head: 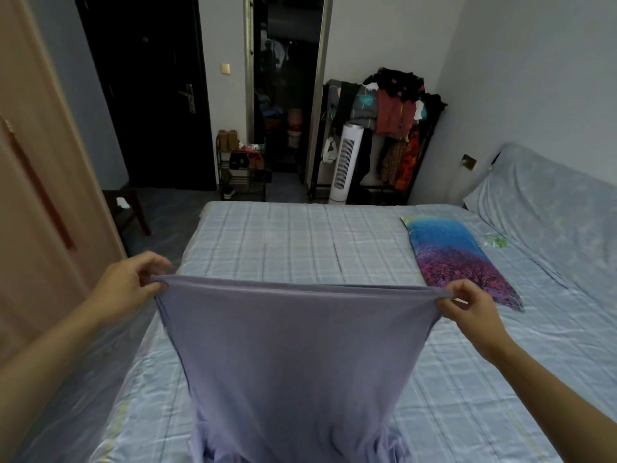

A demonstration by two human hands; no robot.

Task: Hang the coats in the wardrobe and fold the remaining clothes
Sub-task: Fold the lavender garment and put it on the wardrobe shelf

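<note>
Pinched at both corners, the lilac garment (290, 355) hung stretched between the left hand (128, 289) and right hand (467, 312) above the bed (300, 235). It looked light, soft and limp; corners or hem seemed the best holds.

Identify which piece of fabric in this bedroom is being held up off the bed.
The plain lavender garment, pinched at its top corners by the left hand and right hand. The tree-print pillow lies flat on the bed.
</note>
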